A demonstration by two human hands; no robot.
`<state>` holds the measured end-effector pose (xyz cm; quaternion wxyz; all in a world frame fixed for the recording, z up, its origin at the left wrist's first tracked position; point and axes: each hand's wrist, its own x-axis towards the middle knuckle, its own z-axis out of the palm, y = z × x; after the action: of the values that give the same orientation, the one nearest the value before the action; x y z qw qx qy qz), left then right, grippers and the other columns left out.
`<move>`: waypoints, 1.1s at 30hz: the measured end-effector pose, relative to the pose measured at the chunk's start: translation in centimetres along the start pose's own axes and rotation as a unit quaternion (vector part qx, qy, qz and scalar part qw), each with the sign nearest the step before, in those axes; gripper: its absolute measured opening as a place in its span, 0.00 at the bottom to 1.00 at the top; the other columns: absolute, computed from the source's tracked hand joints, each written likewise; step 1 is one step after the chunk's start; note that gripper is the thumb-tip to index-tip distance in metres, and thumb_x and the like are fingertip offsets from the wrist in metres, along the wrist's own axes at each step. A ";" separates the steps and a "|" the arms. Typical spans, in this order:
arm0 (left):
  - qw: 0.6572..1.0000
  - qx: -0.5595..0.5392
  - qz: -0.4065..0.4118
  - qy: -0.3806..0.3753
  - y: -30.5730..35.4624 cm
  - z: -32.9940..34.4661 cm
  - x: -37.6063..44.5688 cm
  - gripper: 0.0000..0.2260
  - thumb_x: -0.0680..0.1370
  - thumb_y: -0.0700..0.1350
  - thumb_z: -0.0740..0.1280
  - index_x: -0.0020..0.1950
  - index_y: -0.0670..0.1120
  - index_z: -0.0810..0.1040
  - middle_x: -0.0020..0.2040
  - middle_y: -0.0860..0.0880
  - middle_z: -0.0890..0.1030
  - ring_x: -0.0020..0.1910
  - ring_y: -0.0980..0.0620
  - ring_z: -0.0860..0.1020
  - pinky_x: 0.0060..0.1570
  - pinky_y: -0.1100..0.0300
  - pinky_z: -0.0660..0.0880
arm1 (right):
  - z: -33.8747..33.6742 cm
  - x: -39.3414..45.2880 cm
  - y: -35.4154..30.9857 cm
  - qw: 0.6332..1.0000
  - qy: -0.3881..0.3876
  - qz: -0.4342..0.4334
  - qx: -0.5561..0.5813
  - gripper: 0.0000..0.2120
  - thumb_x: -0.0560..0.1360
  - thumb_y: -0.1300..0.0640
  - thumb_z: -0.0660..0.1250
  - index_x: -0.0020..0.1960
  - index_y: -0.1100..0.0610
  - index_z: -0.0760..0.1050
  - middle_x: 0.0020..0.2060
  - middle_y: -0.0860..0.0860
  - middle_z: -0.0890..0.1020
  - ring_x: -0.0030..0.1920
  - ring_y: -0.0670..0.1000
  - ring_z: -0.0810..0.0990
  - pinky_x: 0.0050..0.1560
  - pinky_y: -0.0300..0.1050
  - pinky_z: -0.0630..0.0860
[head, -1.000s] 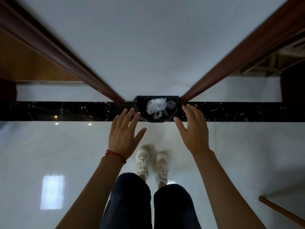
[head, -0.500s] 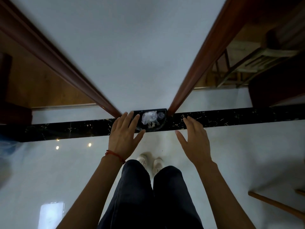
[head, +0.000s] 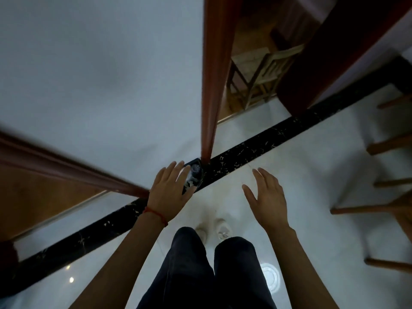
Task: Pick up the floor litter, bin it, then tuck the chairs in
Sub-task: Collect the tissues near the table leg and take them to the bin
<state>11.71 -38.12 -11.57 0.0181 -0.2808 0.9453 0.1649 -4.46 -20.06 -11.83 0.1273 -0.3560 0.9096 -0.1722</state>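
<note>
- Your left hand (head: 170, 192) is released: fingers straight and spread, palm down, holding nothing. A red string bracelet (head: 156, 214) circles its wrist.
- The bin (head: 193, 177), a small dark container, shows just past the fingertips of your left hand; the hand covers its near-left part. It stands on the black marble strip (head: 256, 148) against the foot of the brown door frame (head: 210, 85).
- Litter in the bin: one crumpled clear plastic piece (head: 189, 179) and one round dark item (head: 196, 168). Blur prevents identifying either more closely.
- Your right hand (head: 266, 195) is also released, fingers straight and together, thumb out, holding nothing. It hovers to the right of the bin, apart from it, above the white floor (head: 312, 175).
- Beyond the bin, through the doorway, stands one pale wooden chair (head: 260, 74).
- Right of the bin, at the picture edge, five brown wooden legs (head: 365, 210) show; which furniture they belong to cannot be told.
- Near side of the bin: two dark trouser legs (head: 223, 275) and two white shoes (head: 223, 228).
</note>
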 end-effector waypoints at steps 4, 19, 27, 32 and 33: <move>0.997 -0.002 0.072 -0.033 1.2 -0.3 1.1 0.23 0.75 0.53 0.62 0.64 0.38 0.72 0.63 0.37 0.74 0.63 0.37 0.71 0.62 0.41 0.67 | -0.4 -3.6 1.1 0.996 0.025 0.082 0.000 0.23 0.76 0.49 0.62 0.67 0.60 0.66 0.67 0.59 0.71 0.67 0.59 0.68 0.65 0.55 0.65; 0.909 0.055 0.388 -0.142 19.1 3.9 -1.2 0.29 0.75 0.58 0.50 0.65 0.38 0.70 0.65 0.38 0.73 0.65 0.38 0.69 0.64 0.42 0.65 | -4.4 -23.2 9.8 0.909 0.186 0.371 0.032 0.23 0.76 0.50 0.62 0.67 0.61 0.66 0.66 0.59 0.71 0.66 0.59 0.68 0.64 0.54 0.67; 0.820 0.065 0.541 -0.178 31.0 8.4 -8.9 0.30 0.78 0.59 0.49 0.65 0.37 0.71 0.65 0.37 0.73 0.65 0.37 0.70 0.63 0.41 0.65 | -3.9 -38.3 13.0 0.812 0.262 0.517 0.062 0.22 0.76 0.53 0.64 0.65 0.63 0.68 0.65 0.61 0.72 0.65 0.61 0.69 0.62 0.55 0.67; 0.740 0.062 0.647 -0.173 37.9 11.6 -13.8 0.23 0.74 0.48 0.68 0.65 0.37 0.70 0.66 0.37 0.72 0.66 0.37 0.68 0.65 0.42 0.63 | -2.8 -45.7 13.3 0.735 0.291 0.609 0.068 0.22 0.76 0.53 0.64 0.65 0.63 0.68 0.65 0.60 0.72 0.65 0.61 0.70 0.61 0.56 0.68; 0.719 0.065 0.668 -0.177 39.3 12.1 -14.7 0.23 0.74 0.48 0.69 0.65 0.37 0.70 0.66 0.36 0.72 0.66 0.37 0.68 0.65 0.42 0.63 | -2.6 -47.0 13.3 0.715 0.295 0.630 0.071 0.22 0.76 0.53 0.64 0.65 0.62 0.68 0.65 0.60 0.72 0.65 0.61 0.70 0.61 0.55 0.68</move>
<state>2.32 4.47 -9.32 0.0889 0.4602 0.8753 0.1191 20.16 22.11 -9.71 -0.0438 0.3780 0.9000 -0.2126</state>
